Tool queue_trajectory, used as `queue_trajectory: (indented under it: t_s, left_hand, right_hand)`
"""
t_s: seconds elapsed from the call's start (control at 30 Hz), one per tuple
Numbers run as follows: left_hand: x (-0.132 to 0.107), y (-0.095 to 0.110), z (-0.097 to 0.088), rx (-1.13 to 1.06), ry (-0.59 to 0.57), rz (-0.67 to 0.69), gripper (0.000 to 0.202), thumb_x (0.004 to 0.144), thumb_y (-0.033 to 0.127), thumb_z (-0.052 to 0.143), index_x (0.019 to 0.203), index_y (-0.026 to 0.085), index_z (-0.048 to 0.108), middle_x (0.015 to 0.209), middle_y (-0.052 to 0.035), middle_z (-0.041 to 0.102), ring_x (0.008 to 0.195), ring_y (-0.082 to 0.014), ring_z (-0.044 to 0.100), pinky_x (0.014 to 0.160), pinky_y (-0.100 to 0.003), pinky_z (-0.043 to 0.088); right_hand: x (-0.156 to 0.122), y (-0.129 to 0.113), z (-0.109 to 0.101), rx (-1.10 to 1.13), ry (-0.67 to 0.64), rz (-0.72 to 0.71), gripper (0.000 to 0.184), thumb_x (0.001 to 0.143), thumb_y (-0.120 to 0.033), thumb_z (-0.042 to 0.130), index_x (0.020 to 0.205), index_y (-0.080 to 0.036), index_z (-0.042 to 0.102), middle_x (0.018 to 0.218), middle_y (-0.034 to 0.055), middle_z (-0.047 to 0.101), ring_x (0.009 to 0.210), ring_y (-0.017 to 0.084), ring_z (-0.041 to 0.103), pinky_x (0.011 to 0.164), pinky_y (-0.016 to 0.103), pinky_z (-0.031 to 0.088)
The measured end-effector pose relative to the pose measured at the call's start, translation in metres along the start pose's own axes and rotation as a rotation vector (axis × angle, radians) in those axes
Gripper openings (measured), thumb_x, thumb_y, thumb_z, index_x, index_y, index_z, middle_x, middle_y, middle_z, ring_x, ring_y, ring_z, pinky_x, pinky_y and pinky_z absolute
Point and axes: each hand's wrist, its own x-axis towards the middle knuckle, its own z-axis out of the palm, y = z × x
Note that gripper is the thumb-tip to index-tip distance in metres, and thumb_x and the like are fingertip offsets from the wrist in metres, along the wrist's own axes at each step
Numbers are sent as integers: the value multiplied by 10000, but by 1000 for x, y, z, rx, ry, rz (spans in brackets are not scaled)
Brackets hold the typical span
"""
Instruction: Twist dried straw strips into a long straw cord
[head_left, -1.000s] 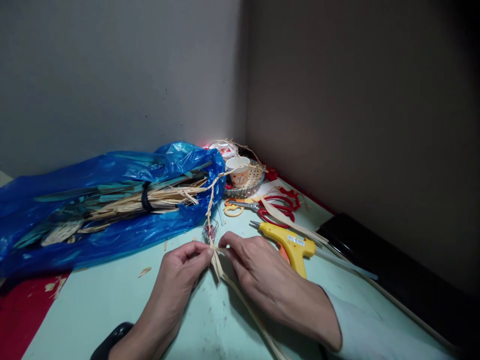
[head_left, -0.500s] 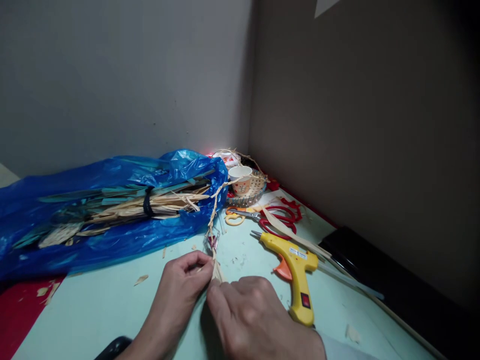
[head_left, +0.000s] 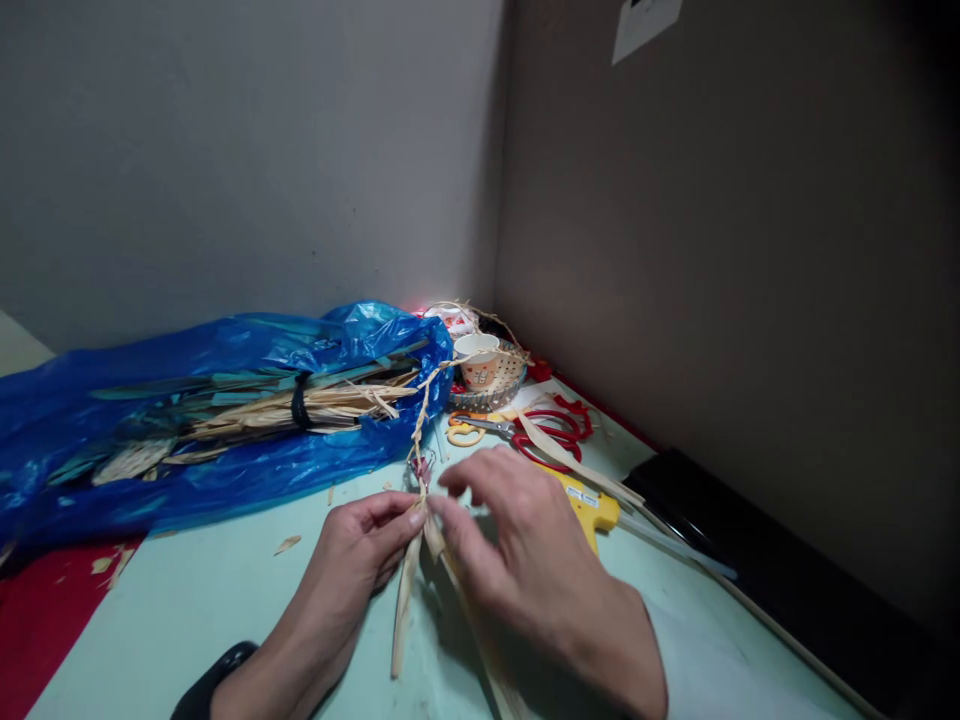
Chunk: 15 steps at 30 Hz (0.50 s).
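My left hand (head_left: 367, 545) pinches a twisted cord of pale dried plant strips (head_left: 420, 425) at its lower end. Below the pinch the loose strip ends (head_left: 405, 610) spread toward me, one short on the left and a longer one running down under my right wrist. My right hand (head_left: 517, 550) is just right of the pinch, thumb and forefinger apart, the thumb tip close to or touching the strips. Above my fingers a metal clip (head_left: 421, 468) sits on the cord. Which strand my right thumb meets is hard to make out.
A blue plastic bag (head_left: 247, 345) with a tied bundle of dried strips (head_left: 345, 405) lies left. Behind are a paper cup (head_left: 478, 370) and a woven basket (head_left: 510, 385). Red-handled scissors (head_left: 551, 435), a partly covered yellow glue gun (head_left: 596, 510) and a black object (head_left: 720, 530) lie right.
My right hand has moved up and opened its fingers, now covering much of the glue gun. The loose strip ends have come into view below my left hand, which keeps its pinch.
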Motion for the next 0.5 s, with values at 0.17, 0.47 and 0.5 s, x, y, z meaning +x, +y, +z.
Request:
queue_trajectory:
  t_s: [0.17, 0.47, 0.5]
  left_hand:
    - [-3, -1, 2, -22, 1, 43, 196, 620, 251, 786, 771, 139, 727, 541, 16, 634, 435, -50, 461, 446, -154, 328]
    - [-1, -8, -3, 199, 59, 155, 209, 722, 292, 691, 873, 178, 603, 590, 26, 664, 592, -133, 591, 565, -213, 393]
    - [-1, -8, -3, 232, 69, 152, 224, 719, 291, 689, 888, 186, 587, 585, 33, 660, 600, -140, 597, 569, -217, 392]
  right_hand:
    - [8, 15, 11, 361, -279, 62, 236, 956, -287, 394, 887, -172, 588, 708, 16, 652, 700, 143, 590, 653, 231, 385]
    - [6, 15, 14, 239, -327, 29, 200, 839, -77, 410, 671, -176, 457, 591, -27, 527, 540, 82, 413, 533, 213, 255]
    - [7, 13, 12, 189, -325, 57, 201, 817, -69, 421, 647, -175, 438, 580, -26, 507, 546, 85, 397, 529, 221, 240]
